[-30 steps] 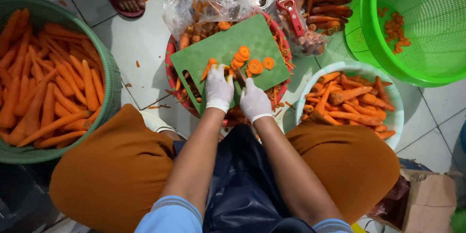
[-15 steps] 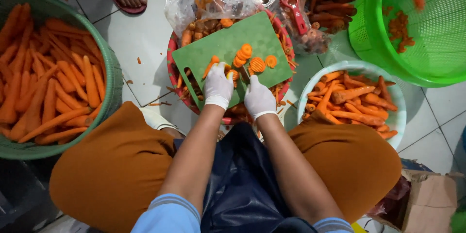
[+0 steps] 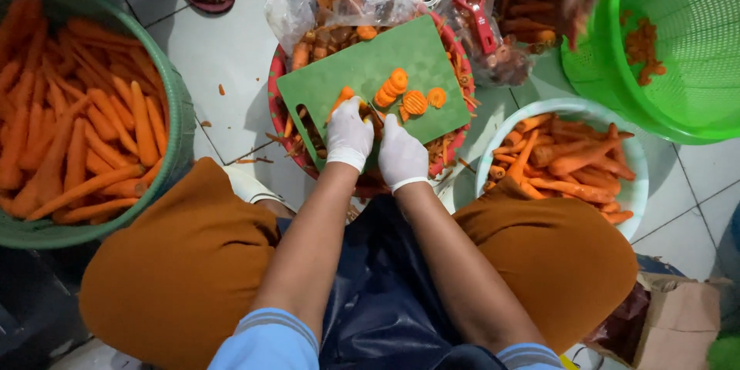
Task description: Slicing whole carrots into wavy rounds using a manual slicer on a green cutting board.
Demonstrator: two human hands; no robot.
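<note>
The white-gloved left hand (image 3: pixel 348 136) pins a peeled orange carrot (image 3: pixel 341 100) on the green plastic cutting board (image 3: pixel 362 69); the gloved right hand (image 3: pixel 401 156) is closed, seemingly round a hidden knife; slicing appears underway; steadiness matters.

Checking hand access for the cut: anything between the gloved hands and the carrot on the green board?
Nothing visible. The left hand rests directly on the carrot on the green cutting board, and the right hand sits right beside it. The cut slices lie farther out on the board, clear of both hands.
</note>
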